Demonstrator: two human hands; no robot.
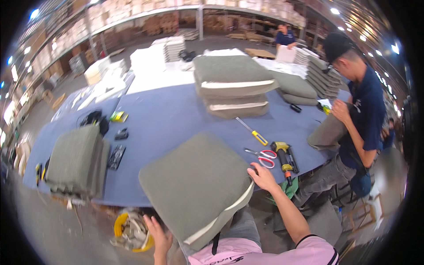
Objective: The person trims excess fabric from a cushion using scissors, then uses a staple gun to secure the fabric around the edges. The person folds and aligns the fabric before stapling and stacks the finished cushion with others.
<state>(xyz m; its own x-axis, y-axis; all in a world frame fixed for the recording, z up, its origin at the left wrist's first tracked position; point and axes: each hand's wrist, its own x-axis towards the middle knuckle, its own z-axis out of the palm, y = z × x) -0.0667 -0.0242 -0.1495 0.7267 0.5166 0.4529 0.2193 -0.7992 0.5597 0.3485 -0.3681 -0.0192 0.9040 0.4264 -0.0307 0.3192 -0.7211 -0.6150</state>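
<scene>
We log a square grey-green fabric cushion [198, 185] overhanging the blue cloth-covered table [163, 119]: cover on, underside unseen. Right hand [264, 179], loosely curled, touches its corner, grip unclear; left hand [158, 236], spread, holds nothing.

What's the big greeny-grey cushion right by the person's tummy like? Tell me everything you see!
The cushion is thick and squarish with rounded corners, covered in what looks like grey-green fabric. A white strip runs along its side facing the person. It lies flat-side up, its far part over the blue table and its near part past the table's edge. The right grip touches its right corner; the left grip is near its left side, but I can't tell whether it touches.
</scene>
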